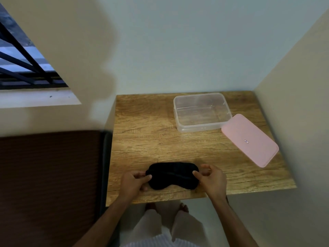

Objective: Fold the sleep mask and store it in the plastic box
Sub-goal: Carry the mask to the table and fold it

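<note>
The sleep mask (172, 175) lies flat, lengthwise between the left hand (132, 182) and right hand (212, 180), each pinching an end.

Both forearms are bare, with no sleeves reaching the wrists, and the left hand (132, 182) and right hand (212, 180) wear no rings or gloves. Loose, pale cream trousers (185, 227) cover the legs. The feet (183, 207) below them are bare.

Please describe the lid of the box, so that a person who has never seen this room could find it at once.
Look at the wooden table in the corner of the room. Near its right edge, just beside the clear plastic box, lies the lid. It is the only pink thing there: flat, opaque, rectangular, with rounded corners.
</note>
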